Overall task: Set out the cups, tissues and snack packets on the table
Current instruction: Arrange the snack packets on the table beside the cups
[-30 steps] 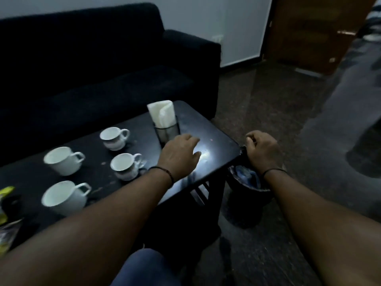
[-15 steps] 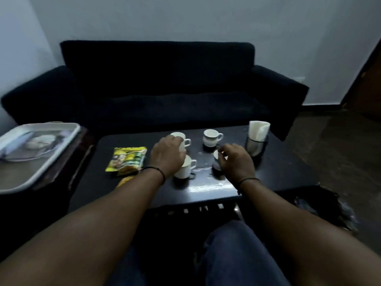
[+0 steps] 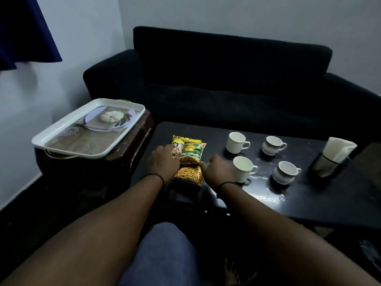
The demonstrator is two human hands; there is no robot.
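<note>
Curtain fabric [image 3: 24,32], dark blue, hangs at the far left against the pale wall. Below it a white tray [image 3: 51,141] with a printed picture rests on a dark side table [image 3: 132,141]. Right of that stands the black coffee table [image 3: 309,199], with a dark sofa [image 3: 226,79] behind it. On the table's left part lie overlapping snack packets [image 3: 188,153], yellow and green. The left hand [image 3: 162,162] has its fingers curled onto the packets' left edge, gripping them. The right hand [image 3: 216,170] rests at their near right corner, fingers bent toward it; whether it pinches the packet I cannot tell. Further right four white cups [image 3: 243,168] stand upright in two rows, handles pointing right, apart from one another. At the far right a dark holder [image 3: 323,168] keeps white tissues [image 3: 338,149] upright.
</note>
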